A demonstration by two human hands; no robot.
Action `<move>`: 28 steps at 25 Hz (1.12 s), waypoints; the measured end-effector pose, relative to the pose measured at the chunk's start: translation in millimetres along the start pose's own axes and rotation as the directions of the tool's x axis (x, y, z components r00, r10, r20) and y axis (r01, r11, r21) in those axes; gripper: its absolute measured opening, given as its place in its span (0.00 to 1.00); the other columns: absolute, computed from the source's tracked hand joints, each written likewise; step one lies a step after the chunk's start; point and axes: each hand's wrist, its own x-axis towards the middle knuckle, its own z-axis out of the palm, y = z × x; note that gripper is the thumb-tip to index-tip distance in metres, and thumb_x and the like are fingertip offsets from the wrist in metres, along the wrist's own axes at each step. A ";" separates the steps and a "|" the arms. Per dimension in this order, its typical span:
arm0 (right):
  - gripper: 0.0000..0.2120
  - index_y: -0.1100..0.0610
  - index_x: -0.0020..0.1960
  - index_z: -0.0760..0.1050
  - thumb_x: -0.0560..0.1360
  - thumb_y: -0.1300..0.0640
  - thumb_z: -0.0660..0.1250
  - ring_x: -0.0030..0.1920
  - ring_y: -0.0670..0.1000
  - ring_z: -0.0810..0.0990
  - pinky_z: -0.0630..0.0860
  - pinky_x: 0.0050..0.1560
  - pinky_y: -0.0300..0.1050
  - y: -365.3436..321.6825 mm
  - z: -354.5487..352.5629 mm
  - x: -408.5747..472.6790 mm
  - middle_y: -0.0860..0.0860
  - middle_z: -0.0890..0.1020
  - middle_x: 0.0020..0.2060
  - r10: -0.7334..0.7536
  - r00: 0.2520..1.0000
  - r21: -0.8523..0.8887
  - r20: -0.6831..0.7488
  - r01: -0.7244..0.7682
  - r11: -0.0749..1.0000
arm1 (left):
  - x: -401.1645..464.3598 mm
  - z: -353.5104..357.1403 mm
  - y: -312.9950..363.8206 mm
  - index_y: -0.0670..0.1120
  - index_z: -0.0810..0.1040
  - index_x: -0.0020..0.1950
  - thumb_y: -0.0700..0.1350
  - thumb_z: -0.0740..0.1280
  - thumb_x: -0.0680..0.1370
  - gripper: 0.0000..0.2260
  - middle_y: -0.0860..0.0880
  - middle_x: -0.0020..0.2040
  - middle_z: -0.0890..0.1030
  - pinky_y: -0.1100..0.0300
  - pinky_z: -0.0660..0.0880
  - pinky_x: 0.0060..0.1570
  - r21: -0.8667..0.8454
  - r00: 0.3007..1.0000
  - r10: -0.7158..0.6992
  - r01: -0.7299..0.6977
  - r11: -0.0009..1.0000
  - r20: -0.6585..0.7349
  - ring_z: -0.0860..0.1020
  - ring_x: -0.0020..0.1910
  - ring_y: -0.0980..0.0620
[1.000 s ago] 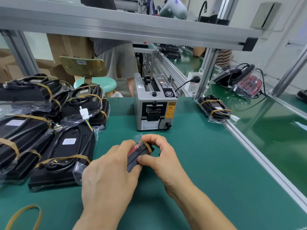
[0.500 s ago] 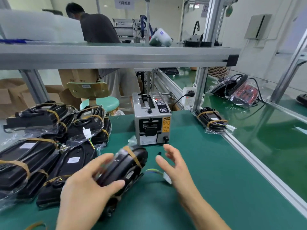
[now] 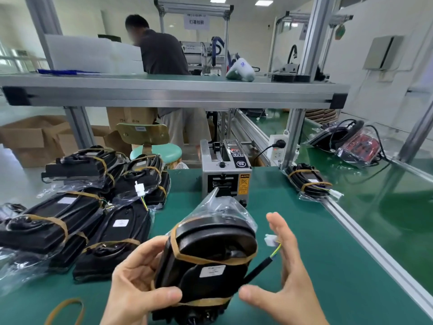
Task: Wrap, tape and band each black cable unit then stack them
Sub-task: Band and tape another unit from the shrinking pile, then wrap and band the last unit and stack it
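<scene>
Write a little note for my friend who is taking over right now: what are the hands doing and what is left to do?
Left hand: grips the black cable unit, held up over the green table. The unit is bagged in clear plastic and has two rubber bands round it.
Right hand: open beside the unit, holding nothing; the cable end with its white connector hangs by its fingers.
Done: a stack of banded units lies at the left.
Left: lay this unit on the stack. One banded unit lies apart at the right; a spare rubber band lies near the left hand.
</scene>
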 end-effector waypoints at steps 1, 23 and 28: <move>0.58 0.30 0.71 0.56 0.46 0.38 0.81 0.71 0.32 0.58 0.62 0.65 0.29 -2.9 -2.2 -2.3 0.31 0.60 0.72 -0.026 0.999 -0.004 -0.028 0.025 1.000 | -1.0 0.3 0.5 0.49 0.86 0.44 0.24 0.68 0.43 0.35 0.45 0.42 0.85 0.62 0.80 0.37 -0.002 1.000 0.004 -0.004 1.000 0.007 0.84 0.39 0.51; 0.12 0.58 0.60 0.76 0.80 0.56 0.62 0.50 0.49 0.83 0.79 0.43 0.42 -22.9 184.0 77.0 0.55 0.84 0.54 0.385 0.786 0.460 0.484 -0.603 0.652 | 68.2 -87.8 60.8 0.41 0.74 0.65 0.40 0.71 0.74 0.20 0.44 0.52 0.81 0.57 0.73 0.44 0.430 0.805 -0.214 0.497 0.754 -0.554 0.79 0.48 0.50; 0.12 0.56 0.58 0.74 0.78 0.51 0.66 0.47 0.48 0.84 0.80 0.41 0.42 -13.7 215.5 81.2 0.53 0.83 0.52 0.458 0.818 0.398 0.349 -0.572 0.717 | 36.7 -79.7 38.7 0.46 0.78 0.62 0.37 0.73 0.71 0.20 0.48 0.64 0.77 0.45 0.66 0.66 0.960 0.941 0.234 0.202 0.196 -0.246 0.71 0.66 0.44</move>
